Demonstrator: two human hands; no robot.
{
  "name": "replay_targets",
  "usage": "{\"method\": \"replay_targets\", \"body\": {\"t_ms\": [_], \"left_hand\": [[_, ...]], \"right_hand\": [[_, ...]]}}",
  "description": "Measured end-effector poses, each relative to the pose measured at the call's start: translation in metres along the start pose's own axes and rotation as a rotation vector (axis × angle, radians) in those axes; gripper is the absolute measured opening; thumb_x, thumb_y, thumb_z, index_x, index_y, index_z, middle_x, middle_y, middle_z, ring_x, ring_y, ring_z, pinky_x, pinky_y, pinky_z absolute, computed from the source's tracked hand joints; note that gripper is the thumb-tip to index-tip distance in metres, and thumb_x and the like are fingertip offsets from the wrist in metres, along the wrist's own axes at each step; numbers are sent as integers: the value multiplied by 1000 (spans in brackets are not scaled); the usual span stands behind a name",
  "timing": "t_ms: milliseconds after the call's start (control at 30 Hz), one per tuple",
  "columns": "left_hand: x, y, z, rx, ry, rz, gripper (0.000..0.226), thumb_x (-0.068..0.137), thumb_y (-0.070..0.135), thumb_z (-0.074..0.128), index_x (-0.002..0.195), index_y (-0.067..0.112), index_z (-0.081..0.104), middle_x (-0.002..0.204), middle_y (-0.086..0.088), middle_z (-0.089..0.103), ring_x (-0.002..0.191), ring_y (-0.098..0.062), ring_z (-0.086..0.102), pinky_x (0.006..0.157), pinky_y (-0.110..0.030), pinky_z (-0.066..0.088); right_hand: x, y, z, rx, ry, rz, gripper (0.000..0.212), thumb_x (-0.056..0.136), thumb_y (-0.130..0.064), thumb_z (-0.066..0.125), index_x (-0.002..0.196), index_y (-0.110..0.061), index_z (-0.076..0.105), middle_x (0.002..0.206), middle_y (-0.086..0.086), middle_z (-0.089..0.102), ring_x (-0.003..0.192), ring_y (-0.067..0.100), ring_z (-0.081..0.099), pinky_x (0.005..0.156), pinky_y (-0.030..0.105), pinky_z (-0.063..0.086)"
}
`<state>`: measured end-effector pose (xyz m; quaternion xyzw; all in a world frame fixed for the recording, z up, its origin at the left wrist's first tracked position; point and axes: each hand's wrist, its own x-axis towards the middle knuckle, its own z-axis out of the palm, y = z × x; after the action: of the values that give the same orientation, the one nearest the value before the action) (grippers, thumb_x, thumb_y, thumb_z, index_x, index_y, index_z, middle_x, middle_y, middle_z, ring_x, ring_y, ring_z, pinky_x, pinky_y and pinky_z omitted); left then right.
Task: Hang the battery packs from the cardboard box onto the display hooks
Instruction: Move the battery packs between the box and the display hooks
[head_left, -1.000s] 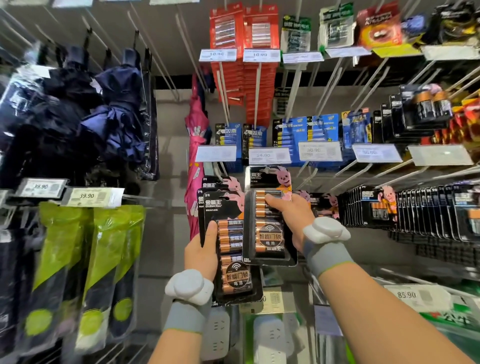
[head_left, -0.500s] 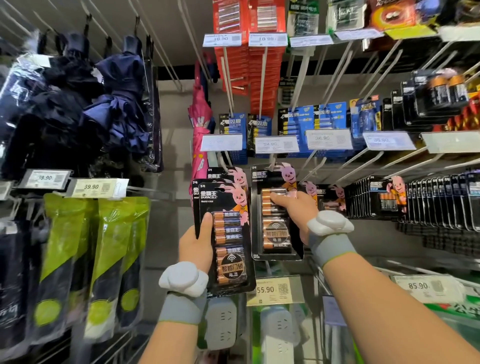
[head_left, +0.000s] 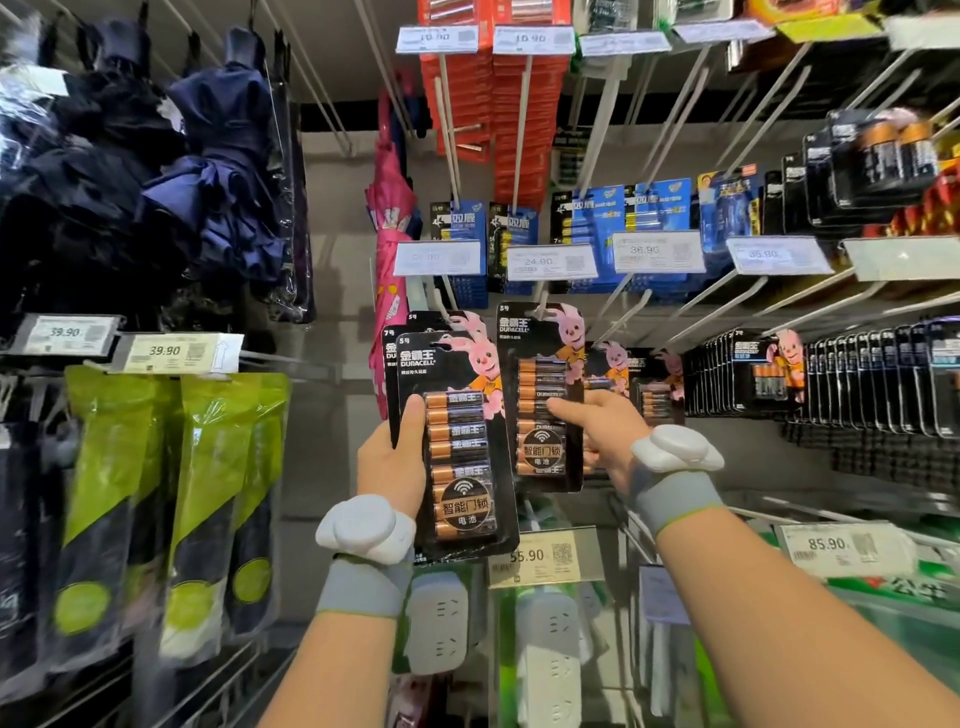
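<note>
My left hand (head_left: 392, 457) grips a stack of black Duracell battery packs (head_left: 457, 447) by their left edge, thumb on the front pack. My right hand (head_left: 597, 431) holds a single black battery pack (head_left: 540, 395) upright, thumb across its front. That pack's hang hole sits at a white display hook (head_left: 543, 312) under the 24.90 price tag (head_left: 550, 262); I cannot tell whether it is threaded on. More of the same packs (head_left: 652, 387) hang just right of it. The cardboard box is out of view.
Blue battery packs (head_left: 623, 213) and red packs (head_left: 498, 114) hang above. Rows of black packs (head_left: 831, 374) fill hooks at the right. Dark umbrellas (head_left: 156, 182) and green-bagged umbrellas (head_left: 171, 493) hang at left. White power strips (head_left: 545, 665) hang below a 55.90 tag (head_left: 540, 558).
My right hand has lifted its single pack up toward the hook under the 24.90 tag. My left hand with the stack has risen slightly. The camera has tilted upward.
</note>
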<state>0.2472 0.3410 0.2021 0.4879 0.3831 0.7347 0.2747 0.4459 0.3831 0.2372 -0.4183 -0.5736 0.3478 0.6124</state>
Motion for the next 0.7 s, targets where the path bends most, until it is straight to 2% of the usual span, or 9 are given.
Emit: {"method": "replay_targets", "body": {"t_ms": [33,100,233,300,400,433,500,567,700], "left_hand": [[0,-1,2,0,-6,-2,41,94,47,51,89,9,65,84,-6,71,82,-25,67,83,-38,51],[-1,-1,5,-10,-17,-9,38,95,46,50,85,12,63,83,-6,70,81,-24,67,82,-36,50],[0,-2,9,-21,-42,-12,38,94,45,51,89,10,64,88,-11,72,84,-26,69,82,-37,52],[2,-2,10,-21,-50,-11,38,94,45,51,90,10,64,89,-12,72,85,-27,69,83,-38,52],[3,-1,11,-16,-53,-24,42,94,46,50,96,7,65,88,-10,72,84,-25,69,84,-38,52],[4,-2,10,-11,-51,-25,42,94,47,50,97,7,65,88,-9,72,84,-25,70,84,-38,52],[5,-2,10,-5,-55,-16,42,94,47,51,98,8,66,88,-8,73,84,-24,70,85,-39,53],[7,-2,10,-3,-57,-9,41,94,47,50,99,9,66,88,-7,73,84,-23,70,85,-39,53],[9,-2,10,2,-52,2,44,95,47,50,100,6,65,87,-7,72,83,-22,69,81,-36,52]], "right_hand": [[-2,2,0,-25,0,10,21,87,-18,68,104,-8,60,101,11,70,83,20,68,60,28,52],[1,8,0,-26,28,11,21,88,-16,67,106,-9,59,108,14,68,97,28,66,77,41,56],[9,14,8,-22,90,-23,2,91,-16,62,91,-14,62,106,16,69,99,33,65,84,46,55],[20,17,12,-17,120,2,14,90,-18,64,101,-10,62,108,17,68,101,36,64,89,52,53],[44,29,14,-79,120,82,58,79,-34,67,129,-9,52,125,16,61,113,38,59,96,56,47],[63,42,12,-100,119,92,71,73,-39,66,135,-11,48,131,16,58,117,38,56,98,57,46],[89,56,10,-140,120,80,79,69,-42,63,139,-12,44,136,16,54,120,40,54,99,57,45],[80,43,15,-236,111,93,75,77,-40,62,142,-9,39,139,18,50,123,41,51,103,54,42],[65,25,21,-423,166,127,70,96,-33,52,151,-6,17,152,18,32,138,40,34,114,46,29]]}}
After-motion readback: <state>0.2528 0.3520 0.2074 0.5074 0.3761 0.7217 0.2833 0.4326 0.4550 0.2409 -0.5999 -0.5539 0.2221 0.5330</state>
